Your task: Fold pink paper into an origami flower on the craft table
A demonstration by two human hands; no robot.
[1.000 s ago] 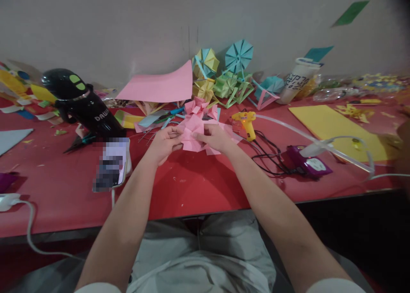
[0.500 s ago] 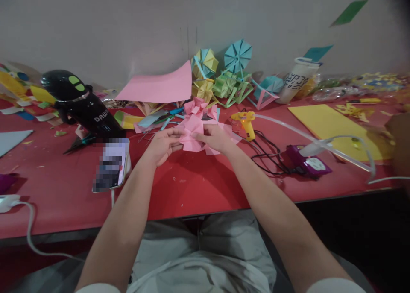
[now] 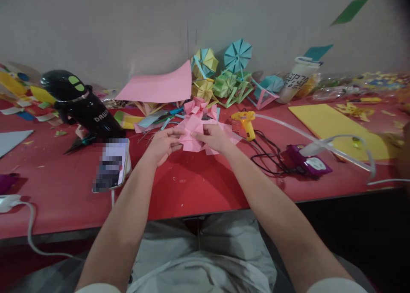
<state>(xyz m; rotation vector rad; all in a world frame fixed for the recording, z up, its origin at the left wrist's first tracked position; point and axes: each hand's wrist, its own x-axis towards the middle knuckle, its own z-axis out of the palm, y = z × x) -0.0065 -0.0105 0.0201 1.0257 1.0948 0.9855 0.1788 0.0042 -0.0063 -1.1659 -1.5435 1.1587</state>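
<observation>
Between my two hands is a folded pink paper piece (image 3: 192, 133), a little above the red table. My left hand (image 3: 165, 144) grips its left edge with the fingers. On the right side, my right hand (image 3: 215, 137) pinches it, thumb pressed on the folds near the middle. Just behind lie more folded pink paper pieces (image 3: 196, 108). Flat pink sheets (image 3: 229, 130) stick out beside and under my right hand. A yellow hot glue gun (image 3: 246, 124) rests to the right of that hand.
A phone (image 3: 112, 164) stands left of my left forearm, near a black bottle (image 3: 85, 103). A purple power socket (image 3: 307, 160) with cables lies right. Folded paper umbrellas (image 3: 238, 56), a large pink sheet (image 3: 156, 86) and a white cup (image 3: 296, 80) line the wall. Yellow sheets (image 3: 339, 130) lie far right.
Almost nothing differs. Both hands stay on the pink paper piece in the same place. At the far right edge, a brown blurred shape has drawn back to the right.
</observation>
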